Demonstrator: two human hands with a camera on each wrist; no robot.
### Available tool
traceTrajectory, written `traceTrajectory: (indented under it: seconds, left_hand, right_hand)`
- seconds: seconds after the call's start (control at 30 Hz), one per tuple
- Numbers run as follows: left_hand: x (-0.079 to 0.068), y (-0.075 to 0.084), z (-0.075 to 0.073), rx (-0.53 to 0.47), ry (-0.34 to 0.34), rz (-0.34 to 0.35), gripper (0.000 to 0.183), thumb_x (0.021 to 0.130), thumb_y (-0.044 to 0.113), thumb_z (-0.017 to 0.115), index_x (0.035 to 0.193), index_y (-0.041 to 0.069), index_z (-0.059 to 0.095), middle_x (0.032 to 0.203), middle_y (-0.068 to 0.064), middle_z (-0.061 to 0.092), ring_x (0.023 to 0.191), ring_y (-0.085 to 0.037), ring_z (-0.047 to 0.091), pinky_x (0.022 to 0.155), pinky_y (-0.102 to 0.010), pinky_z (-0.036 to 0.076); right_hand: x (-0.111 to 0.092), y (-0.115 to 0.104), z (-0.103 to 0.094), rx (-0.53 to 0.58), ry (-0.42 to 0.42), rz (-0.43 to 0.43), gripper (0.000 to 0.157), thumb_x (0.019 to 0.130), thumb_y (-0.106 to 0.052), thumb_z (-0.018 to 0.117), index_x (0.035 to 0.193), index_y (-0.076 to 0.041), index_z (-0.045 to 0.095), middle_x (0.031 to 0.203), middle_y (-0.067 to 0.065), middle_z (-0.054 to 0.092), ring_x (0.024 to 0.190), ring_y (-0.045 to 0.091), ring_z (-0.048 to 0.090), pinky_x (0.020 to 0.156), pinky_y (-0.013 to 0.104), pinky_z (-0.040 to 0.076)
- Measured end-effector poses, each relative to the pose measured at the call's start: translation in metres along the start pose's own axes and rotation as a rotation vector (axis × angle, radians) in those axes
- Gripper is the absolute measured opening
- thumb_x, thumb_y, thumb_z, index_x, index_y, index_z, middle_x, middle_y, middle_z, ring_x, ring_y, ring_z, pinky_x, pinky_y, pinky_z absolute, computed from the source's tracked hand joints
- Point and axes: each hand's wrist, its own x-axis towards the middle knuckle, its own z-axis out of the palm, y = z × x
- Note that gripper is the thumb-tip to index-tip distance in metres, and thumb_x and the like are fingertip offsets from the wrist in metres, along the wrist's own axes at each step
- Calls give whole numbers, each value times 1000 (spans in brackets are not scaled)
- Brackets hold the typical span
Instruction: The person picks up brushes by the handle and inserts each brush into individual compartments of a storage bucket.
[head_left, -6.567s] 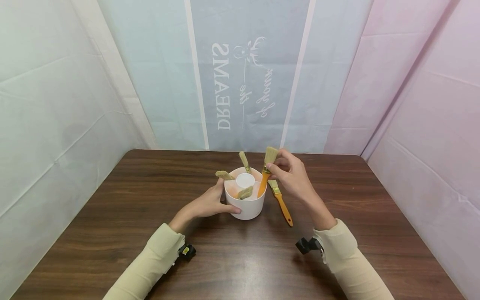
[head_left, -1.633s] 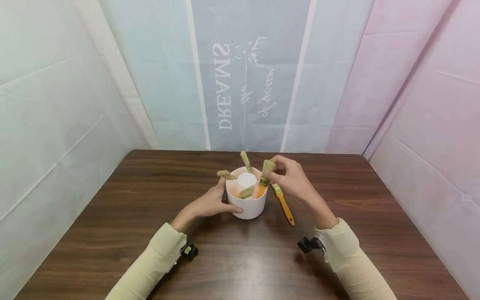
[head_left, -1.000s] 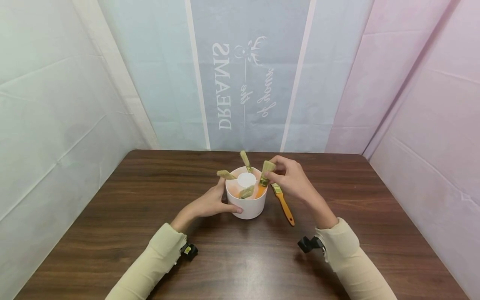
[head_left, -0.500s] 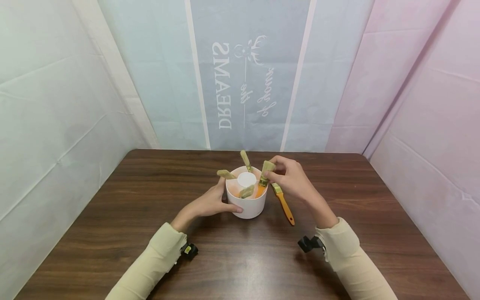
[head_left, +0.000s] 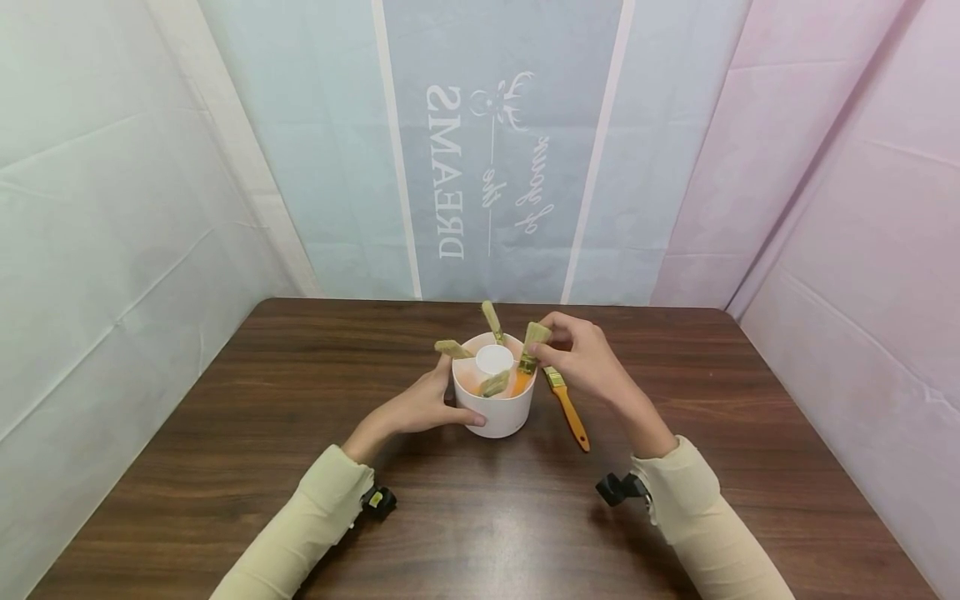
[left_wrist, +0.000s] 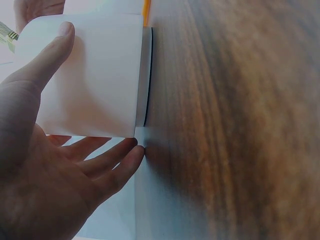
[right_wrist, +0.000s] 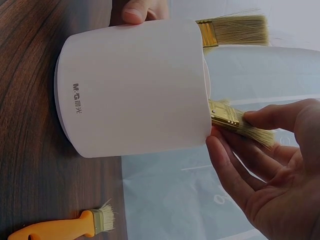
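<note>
A white round desk organizer (head_left: 501, 418) with inner dividers stands on the table. My left hand (head_left: 418, 405) grips it from the left, thumb on the front wall and fingers round the far side, as the left wrist view shows too. My right hand (head_left: 583, 354) pinches a paintbrush (head_left: 528, 363) by its bristles, between thumb and fingers. That brush stands bristles up inside the right part of the organizer, its orange handle mostly hidden by the wall. In the right wrist view its brass ferrule (right_wrist: 225, 115) shows just past the rim, with my fingertips right at the rim.
Three more brushes stick out of the organizer, bristles up: a left brush (head_left: 452, 349), a back brush (head_left: 491, 320) and a front brush (head_left: 495, 384). Another orange-handled paintbrush (head_left: 572, 418) lies on the brown wooden table (head_left: 225, 467), right of the organizer. Cloth curtains surround the table.
Since the oldest frame, my right hand has lowered the paintbrush deeper into the organizer, hiding most of its handle. Over the last second and a half both hands stay nearly still.
</note>
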Motion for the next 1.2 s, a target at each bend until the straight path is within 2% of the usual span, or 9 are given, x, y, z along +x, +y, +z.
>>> traceTrajectory:
  seconds: [0.27,0.47,0.7,0.83,1.03,1.2]
  left_hand:
    - [0,-1,0,-5,1,4,112,81,36,90,158,20,10,156,-11,41,139,-21,51,113,-44,44]
    - [2,-3,1,-5,11,17,111,81,34,90,157,21,12,155,-11,44,139,-20,51,113,-43,44]
    - [2,-5,1,1,13,11,110,80,37,90,157,21,12,154,-11,44,138,-20,52,113,-43,44]
    - [3,-6,2,5,12,12,111,81,38,90,157,21,12,155,-11,44,139,-20,51,113,-44,44]
    - [2,-6,2,7,15,13,111,81,38,90,158,20,12,155,-11,43,140,-20,51,114,-45,43]
    - [2,-6,2,2,17,12,110,81,37,90,157,20,13,155,-11,43,139,-20,51,114,-44,43]
  right_hand:
    - [0,0,0,-14,14,-14,9,97,-18,71,105,-13,69,95,7,78,85,21,74,74,37,61]
    - [-1,-1,-1,3,19,-9,8,97,-17,71,104,-13,70,94,9,76,85,29,74,72,38,60]
    - [-2,-1,-1,-15,26,-7,8,96,-18,71,104,-14,71,92,7,75,80,20,72,71,36,58]
    - [-2,0,-1,-2,24,3,9,96,-17,71,104,-13,71,91,8,75,79,24,72,72,41,60]
    - [-2,0,-2,12,14,4,10,96,-17,72,105,-13,71,93,10,74,84,32,72,70,34,60]
    - [-1,1,-3,17,8,8,11,97,-21,72,104,-13,71,92,9,74,82,30,72,70,34,60]
